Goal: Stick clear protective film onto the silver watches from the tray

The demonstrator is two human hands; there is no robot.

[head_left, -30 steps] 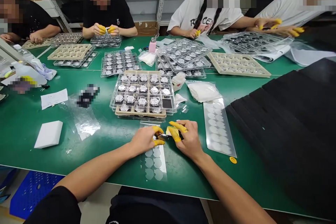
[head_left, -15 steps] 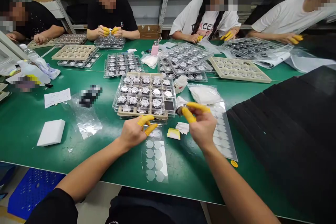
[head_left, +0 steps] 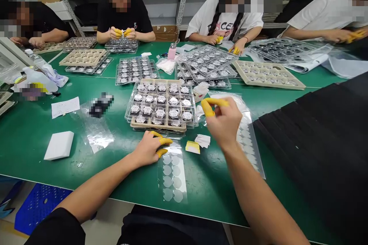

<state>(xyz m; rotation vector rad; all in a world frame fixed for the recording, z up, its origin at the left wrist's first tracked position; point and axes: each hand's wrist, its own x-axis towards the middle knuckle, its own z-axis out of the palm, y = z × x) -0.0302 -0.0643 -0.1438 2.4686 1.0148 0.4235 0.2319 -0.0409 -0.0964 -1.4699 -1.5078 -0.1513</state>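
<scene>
My left hand (head_left: pixel 149 148), with yellow finger cots, lies low over the table. Its fingers are stretched and apart, at the top end of a clear sheet of round stickers (head_left: pixel 172 178). My right hand (head_left: pixel 225 120) is raised to the right of the tray stack, thumb and forefinger bent tip to tip with nothing visible between them. Ahead is a clear plastic tray (head_left: pixel 161 103) of round silvery parts in rows, stacked on a beige tray (head_left: pixel 158 125). A silvery part (head_left: pixel 187 116) fills the tray's front right cell.
A yellow-edged pad (head_left: pixel 192 147) and a crumpled white tissue (head_left: pixel 202 141) lie between my hands. Farther left are a white block (head_left: pixel 59 145) and a paper note (head_left: pixel 65 107). A black sheet (head_left: pixel 322 141) covers the right side. Several co-workers sit opposite behind more trays (head_left: pixel 208 59).
The dark round part that my right hand held is out of its fingers, and the tray's front right cell is filled. My right hand has lifted; my left has lowered onto the sticker sheet.
</scene>
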